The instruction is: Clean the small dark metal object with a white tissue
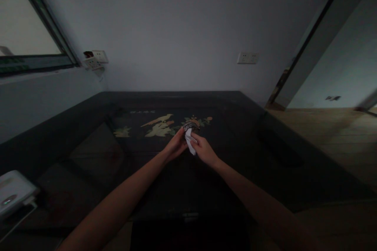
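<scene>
Both of my hands meet above the dark glossy table (pixel 176 180). My left hand (pixel 176 145) is closed around a small, dark, rounded object (pixel 188 125) with shiny grey streaks; its exact kind is too dim to make out. In my right hand (pixel 204 149) is a white cloth or tissue (pixel 190 141), pressed against the near side of that object, with a loose end hanging down. The fingers partly hide both things. Behind them, the tabletop carries a picture of birds (pixel 160 127) and flowers.
A white device (pixel 16 190) with a cable stands at the table's left edge. Against the far wall (pixel 176 35) are a socket plate (pixel 247 58) and a plug adapter (pixel 93 62). A long dark shape (pixel 279 147) lies at right. Wooden floor (pixel 312 129) shows beyond.
</scene>
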### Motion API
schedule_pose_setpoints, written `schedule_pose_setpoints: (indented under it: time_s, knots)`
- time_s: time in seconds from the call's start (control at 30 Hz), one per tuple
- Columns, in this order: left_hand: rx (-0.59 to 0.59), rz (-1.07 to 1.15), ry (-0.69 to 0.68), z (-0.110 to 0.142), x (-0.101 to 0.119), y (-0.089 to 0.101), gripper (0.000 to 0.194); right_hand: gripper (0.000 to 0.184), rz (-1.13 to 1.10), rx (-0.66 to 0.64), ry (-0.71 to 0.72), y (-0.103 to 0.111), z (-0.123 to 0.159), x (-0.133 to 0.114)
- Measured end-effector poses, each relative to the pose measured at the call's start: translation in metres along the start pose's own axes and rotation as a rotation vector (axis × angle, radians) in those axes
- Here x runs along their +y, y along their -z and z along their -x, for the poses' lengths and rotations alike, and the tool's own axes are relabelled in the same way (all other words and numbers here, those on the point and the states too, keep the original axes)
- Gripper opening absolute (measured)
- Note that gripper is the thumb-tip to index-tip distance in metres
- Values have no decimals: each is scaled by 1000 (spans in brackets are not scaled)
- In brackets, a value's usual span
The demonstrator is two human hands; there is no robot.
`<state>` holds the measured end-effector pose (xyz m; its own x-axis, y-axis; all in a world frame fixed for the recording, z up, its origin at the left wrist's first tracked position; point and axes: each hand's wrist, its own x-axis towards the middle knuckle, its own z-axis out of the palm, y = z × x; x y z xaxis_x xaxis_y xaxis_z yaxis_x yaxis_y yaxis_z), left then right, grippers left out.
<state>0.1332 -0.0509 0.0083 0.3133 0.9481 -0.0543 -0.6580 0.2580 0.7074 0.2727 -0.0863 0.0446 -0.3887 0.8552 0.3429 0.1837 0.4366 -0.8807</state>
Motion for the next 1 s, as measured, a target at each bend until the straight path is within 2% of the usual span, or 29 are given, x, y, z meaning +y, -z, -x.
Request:
schedule_pose_setpoints:
  time_s: [0.17, 0.3, 0.47, 0.63, 0.7, 0.8, 0.9, 1.0]
  knots:
    - [-49, 20, 74, 1, 1, -5, 44, 42, 433, -142, 83, 0, 5, -1]
    - [-36, 37, 115, 0, 2, -5, 42, 43, 695, -225, 125, 6, 4, 2]
    - [-7, 48, 133, -3, 1, -1, 36, 43, 746, -204, 184, 12, -1, 7]
    - [-35, 53, 167, 0, 4, -1, 34, 44, 757, -235, 133, 15, 0, 5]
    - [-65, 43, 185, 2, 7, -1, 27, 45, 707, -230, 75, 17, 1, 4]
    - [-69, 31, 185, 5, 8, -1, 18, 38, 502, -198, -9, 20, -2, 4]
    - [-45, -6, 139, 5, 6, -1, 16, 27, 156, -125, -79, 17, -7, 7]
    - [-32, -49, 86, 2, 2, 0, 19, 25, -270, 36, -186, 9, -10, 11]
